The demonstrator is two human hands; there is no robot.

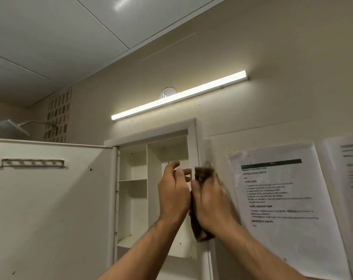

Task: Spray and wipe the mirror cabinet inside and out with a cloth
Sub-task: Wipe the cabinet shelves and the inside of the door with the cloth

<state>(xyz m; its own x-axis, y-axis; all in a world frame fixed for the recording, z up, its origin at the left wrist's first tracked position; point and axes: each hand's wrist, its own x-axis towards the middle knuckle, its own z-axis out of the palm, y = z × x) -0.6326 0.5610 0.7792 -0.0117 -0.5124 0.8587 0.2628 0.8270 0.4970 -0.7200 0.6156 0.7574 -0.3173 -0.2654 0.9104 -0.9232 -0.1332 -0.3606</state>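
Blurred right hand grips the half-hidden brown cloth at the cabinet; left hand fingers loosely parted.

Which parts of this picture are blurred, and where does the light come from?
Head view: the right hand and the dark cloth it grips are smeared by motion; the left hand is sharper. Head view: the tube light above the open cabinet is the bright source, burnt to white.

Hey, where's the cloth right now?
In the head view the dark cloth sits right of centre, gripped in the right hand at the right frame of the open cabinet, just left of the printed sheet.
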